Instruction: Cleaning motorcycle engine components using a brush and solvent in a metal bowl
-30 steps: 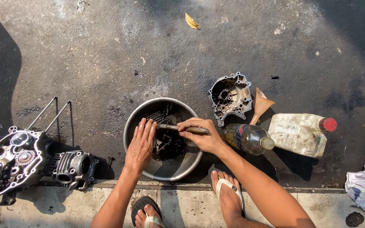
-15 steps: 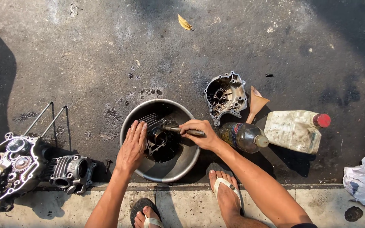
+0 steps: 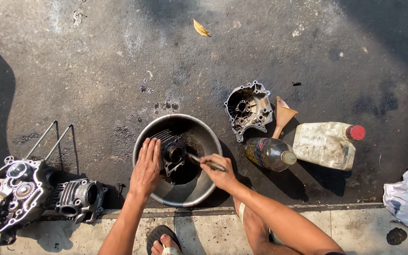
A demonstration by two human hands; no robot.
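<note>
A round metal basin (image 3: 199, 130) sits on the dark ground in front of me. Inside it lies a finned engine cylinder (image 3: 172, 153) in dark liquid. My left hand (image 3: 146, 168) rests flat on the basin's left rim, fingers against the cylinder. My right hand (image 3: 218, 171) grips a thin brush-like tool (image 3: 195, 159) whose tip reaches into the cylinder's bore.
An engine cover (image 3: 249, 107), a tan funnel (image 3: 282, 116), a brown bottle (image 3: 270, 153) and a white jug with a red cap (image 3: 326, 144) lie to the right. A cylinder head (image 3: 77, 199) and crankcase (image 3: 5, 196) sit at left. A crumpled rag (image 3: 401, 197) lies far right.
My right hand has moved down and left, bringing the tool's tip into the cylinder's bore. My left hand stays on the basin's rim. The view has shifted slightly.
</note>
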